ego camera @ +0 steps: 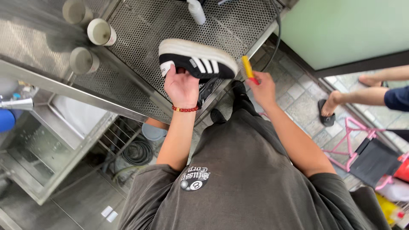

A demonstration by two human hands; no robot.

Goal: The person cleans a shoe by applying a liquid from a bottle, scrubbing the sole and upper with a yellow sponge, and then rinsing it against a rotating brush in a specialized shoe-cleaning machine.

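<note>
My left hand (pixel 181 87) grips a black sneaker (pixel 197 59) with white stripes and a thick white sole, held on its side over the perforated metal counter (pixel 145 30). A red bead bracelet circles that wrist. My right hand (pixel 263 88) holds a small brush (pixel 247 68) with a yellow head and red handle, its bristles close to the sneaker's toe end.
Three pale cups (pixel 100 32) stand on the counter at upper left, a white bottle (pixel 196 10) at the top. A steel sink (pixel 64 123) lies to the left. Another person's legs and sandalled foot (pixel 328 111) are at right, beside a pink folding stool (pixel 362 149).
</note>
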